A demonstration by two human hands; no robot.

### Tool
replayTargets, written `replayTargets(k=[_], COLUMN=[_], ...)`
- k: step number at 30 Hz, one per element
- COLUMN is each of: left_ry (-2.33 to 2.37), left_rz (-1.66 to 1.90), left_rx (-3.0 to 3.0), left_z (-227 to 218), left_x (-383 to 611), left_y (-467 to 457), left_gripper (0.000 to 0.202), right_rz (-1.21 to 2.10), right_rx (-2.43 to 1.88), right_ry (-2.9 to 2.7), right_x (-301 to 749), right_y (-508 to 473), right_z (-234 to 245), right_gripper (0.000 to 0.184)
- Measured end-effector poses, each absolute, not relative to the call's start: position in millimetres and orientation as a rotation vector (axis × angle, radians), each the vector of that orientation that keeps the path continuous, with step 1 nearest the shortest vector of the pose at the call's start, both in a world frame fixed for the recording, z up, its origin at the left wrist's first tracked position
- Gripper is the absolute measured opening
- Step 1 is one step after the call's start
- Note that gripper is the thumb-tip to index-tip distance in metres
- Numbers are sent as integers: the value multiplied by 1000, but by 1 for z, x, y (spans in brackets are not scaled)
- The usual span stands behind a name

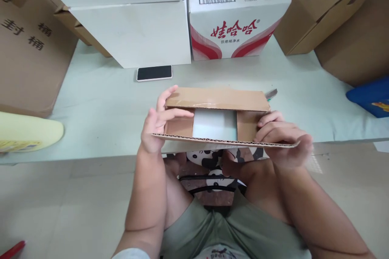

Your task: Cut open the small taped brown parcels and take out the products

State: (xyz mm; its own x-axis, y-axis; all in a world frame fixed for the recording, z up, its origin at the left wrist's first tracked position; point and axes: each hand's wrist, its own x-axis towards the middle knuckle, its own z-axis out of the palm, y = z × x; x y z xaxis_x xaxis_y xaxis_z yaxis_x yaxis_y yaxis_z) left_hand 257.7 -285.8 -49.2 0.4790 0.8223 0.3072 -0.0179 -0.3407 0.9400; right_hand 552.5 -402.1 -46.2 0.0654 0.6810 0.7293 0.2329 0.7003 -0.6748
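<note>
At the table's near edge, both my hands hold a brown cardboard box (217,98). Its far long flap is tilted, with clear tape on it, and its near long flap stands edge-on towards me. Two short flaps are folded inward at the sides. A pale surface (215,123) shows between them; I cannot tell if it is inside the box or the tablecloth beyond. My left hand (158,123) grips the left end, its index finger stretched over the left short flap. My right hand (282,135) grips the right end, fingers on the right short flap.
A utility knife (271,94) lies behind the box's right end. Further back are a phone (154,73), a white box (146,36), a red-and-white water carton (237,28) and an open brown carton (316,12). A yellow container (30,131) and blue container (370,97) flank the table.
</note>
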Motion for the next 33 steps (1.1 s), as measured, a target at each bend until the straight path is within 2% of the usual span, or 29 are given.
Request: replayTargets(k=[4, 10, 13, 14, 17, 18, 21, 24, 30, 31, 33], left_ry=[829, 990, 898, 843, 708, 681, 654, 727, 809, 787, 752], left_rz=[1035, 1465, 1498, 1486, 1353, 1255, 896, 731, 716, 739, 767], left_rx=[1811, 1901, 1875, 1848, 1891, 1976, 2250, 2292, 2141, 2101, 2027], left_z=[-47, -52, -48, -46, -37, -34, -26, -22, -24, -25, -27], left_x=[256, 260, 264, 264, 264, 263, 258, 254, 257, 257, 258], left_y=[-279, -275, -282, -285, -288, -288, -284, -283, -288, -288, -287], left_gripper=[37, 25, 11, 10, 27, 32, 53, 72, 74, 74, 74], right_rz=[486, 445, 407, 413, 469, 498, 554, 517, 432, 410, 392], right_rx=[-745, -846, -935, -959, -955, -942, -945, -934, -938, -961, -953], right_ry=[-1536, -1616, -1529, -1483, -1399, -1406, -1449, -1510, -1666, -1680, -1747], right_x=[559, 572, 576, 576, 577, 578, 580, 583, 582, 581, 577], right_y=[-403, -401, -402, -403, -405, -406, -405, -403, -405, -406, -407], right_z=[-45, -47, -54, -57, -63, -64, -65, -64, -60, -58, -54], right_gripper=[59, 42, 16, 14, 44, 49, 46, 42, 36, 38, 54])
